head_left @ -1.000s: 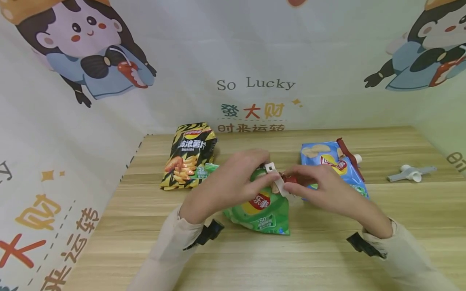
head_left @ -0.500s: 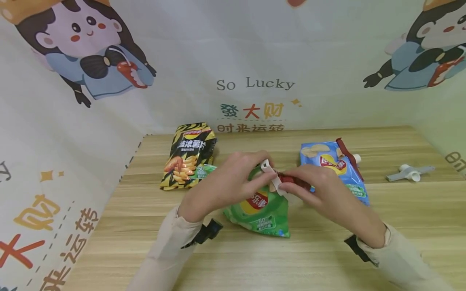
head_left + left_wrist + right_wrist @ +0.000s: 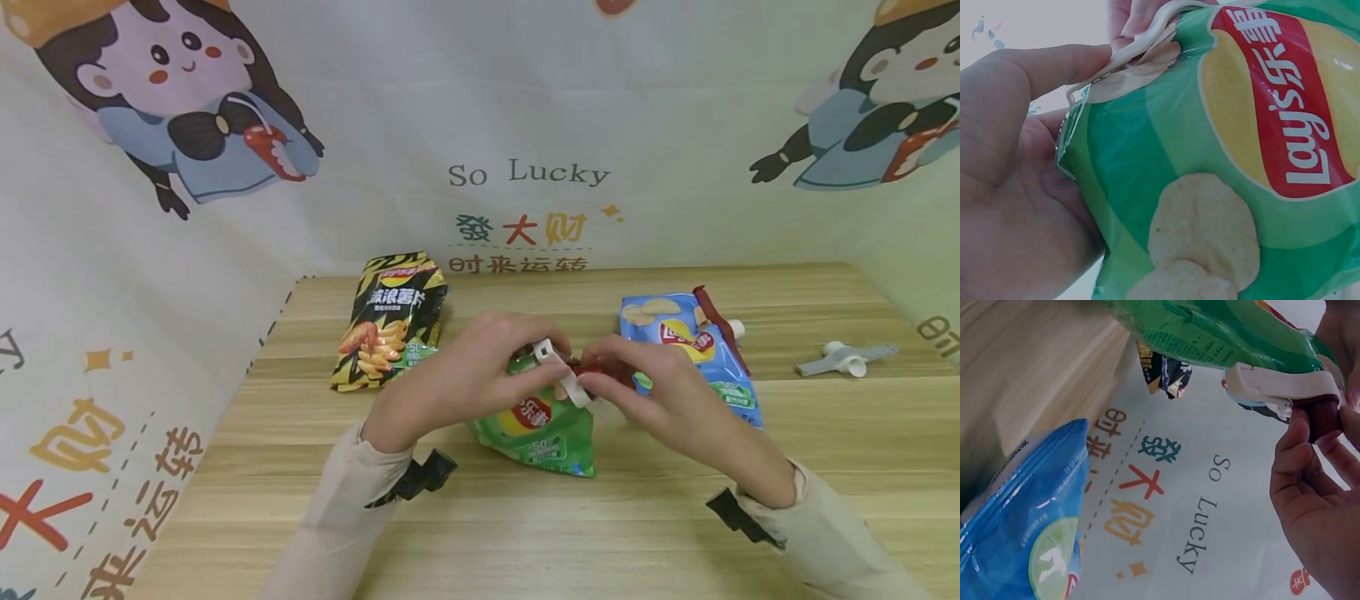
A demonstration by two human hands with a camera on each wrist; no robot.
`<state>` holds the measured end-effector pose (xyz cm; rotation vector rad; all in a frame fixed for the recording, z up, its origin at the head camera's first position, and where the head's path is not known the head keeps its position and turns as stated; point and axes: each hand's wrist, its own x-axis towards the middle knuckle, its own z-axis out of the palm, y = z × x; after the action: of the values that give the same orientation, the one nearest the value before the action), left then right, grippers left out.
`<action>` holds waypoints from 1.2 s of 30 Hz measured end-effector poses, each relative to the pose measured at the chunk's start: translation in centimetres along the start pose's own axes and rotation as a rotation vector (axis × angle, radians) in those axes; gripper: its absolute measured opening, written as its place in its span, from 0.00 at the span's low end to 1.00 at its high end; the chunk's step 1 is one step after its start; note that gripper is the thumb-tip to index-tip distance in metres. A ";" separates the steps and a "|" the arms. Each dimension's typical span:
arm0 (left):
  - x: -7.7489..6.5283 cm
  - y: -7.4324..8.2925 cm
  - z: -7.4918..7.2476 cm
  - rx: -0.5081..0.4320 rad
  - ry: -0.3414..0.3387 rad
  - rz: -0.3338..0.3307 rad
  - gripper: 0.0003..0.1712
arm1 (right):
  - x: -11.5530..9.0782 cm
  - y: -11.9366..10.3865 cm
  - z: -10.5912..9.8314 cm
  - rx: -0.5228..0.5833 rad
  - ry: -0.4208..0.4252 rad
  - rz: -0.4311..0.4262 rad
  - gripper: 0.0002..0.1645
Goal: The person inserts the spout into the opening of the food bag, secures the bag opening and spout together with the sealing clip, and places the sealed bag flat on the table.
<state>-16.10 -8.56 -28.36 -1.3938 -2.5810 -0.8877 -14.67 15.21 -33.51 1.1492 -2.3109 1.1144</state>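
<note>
We've our L grip [image 3: 468, 375] clamped on the white clip [image 3: 564, 382] atop the green bag [image 3: 532, 442], btwn L & R edges of the bench [image 3: 600, 550]. Our R grip [image 3: 667, 390] pinches the clip's dk red cap [image 3: 1321, 419].

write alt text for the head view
A person's left hand and right hand grip a white clip with a red cap on a green chip bag. A black chip bag lies to the left; a blue chip bag and grey clip to the right.

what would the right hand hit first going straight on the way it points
Past the dark red piece it pinches, most likely the white clip on the green bag; depth is unclear.
</note>
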 end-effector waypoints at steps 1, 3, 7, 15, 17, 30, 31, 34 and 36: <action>0.0 0.0 0.0 0.004 -0.001 -0.016 0.10 | 0.0 0.1 0.0 0.006 0.002 0.009 0.12; 0.0 0.2 0.0 0.010 0.003 -0.040 0.11 | 0.0 0.1 0.1 0.029 0.010 0.035 0.12; 0.0 0.3 0.1 0.026 0.017 -0.053 0.14 | -0.1 0.0 0.3 0.078 0.014 0.099 0.12; -0.1 0.9 0.5 0.123 0.101 0.076 0.13 | 0.0 -0.6 0.3 0.041 0.090 0.115 0.12; -0.2 1.1 0.7 0.153 0.144 0.129 0.11 | 0.0 -0.7 0.2 0.011 0.113 0.098 0.13; -0.2 1.9 1.2 0.088 0.141 0.124 0.09 | -0.1 -0.2 -0.5 0.031 -0.069 0.087 0.23; -0.2 1.9 1.2 0.089 0.137 0.123 0.09 | -0.1 -0.2 -0.5 0.034 -0.087 0.093 0.22; -0.2 2.0 1.3 0.090 0.131 0.127 0.09 | -0.2 -0.1 -0.6 0.027 -0.137 0.120 0.23; -0.1 2.1 1.4 0.088 0.129 0.125 0.09 | -0.3 0.0 -0.5 0.014 -0.150 0.135 0.24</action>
<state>-14.12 -7.07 -28.58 -1.4071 -2.3798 -0.8069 -14.51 15.73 -33.35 1.1316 -2.5326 1.1279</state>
